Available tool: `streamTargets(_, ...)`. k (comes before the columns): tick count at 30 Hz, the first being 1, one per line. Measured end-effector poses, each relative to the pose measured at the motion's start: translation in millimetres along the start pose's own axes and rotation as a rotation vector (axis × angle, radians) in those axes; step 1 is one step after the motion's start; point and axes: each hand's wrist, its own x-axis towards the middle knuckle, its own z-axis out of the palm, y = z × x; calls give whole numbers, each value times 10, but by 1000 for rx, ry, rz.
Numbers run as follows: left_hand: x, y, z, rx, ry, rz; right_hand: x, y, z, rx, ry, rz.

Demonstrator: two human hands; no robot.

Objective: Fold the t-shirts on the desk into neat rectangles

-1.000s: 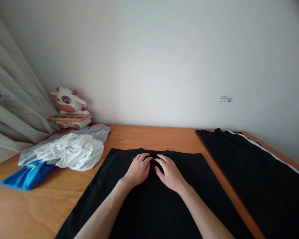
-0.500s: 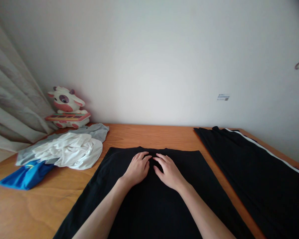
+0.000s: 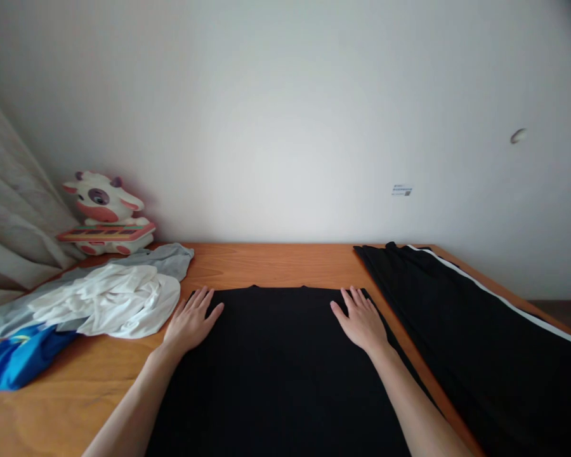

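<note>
A black garment is spread flat on the wooden table, its straight far edge running across the middle of the view. My left hand lies palm down on its far left corner, fingers apart and holding nothing. On the far right corner rests my right hand, also palm down with spread fingers and nothing in it. The near end of the garment runs out of view at the bottom.
Black trousers with a white side stripe lie on the right. At the left are a crumpled white garment, a grey one and a blue one. A cow toy with keyboard stands behind them by the wall.
My hands have moved apart from the middle of the garment's far edge to its two corners, with fingers now more outstretched. The camera view has shifted slightly to the right.
</note>
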Motion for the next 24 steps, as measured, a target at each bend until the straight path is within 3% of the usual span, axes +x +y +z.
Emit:
streamTargets(4,-4,-166,27,-43,10,15,0,182,-19,-14,12,59)
streamTargets(9,-60,-31,-118,-1,140,-84,-56,154,-43,18,107,25)
streamTargets(12,-87,41,-213,38,161,-154,-90,123,-87,38,199,-28)
streamTargets(16,-48,25,-212,-43,147,-64,-105,103,-153,52,227,-39)
streamTargets(24,20,-5,-133,-197,248,19,-129,84,-172,140,234,-104)
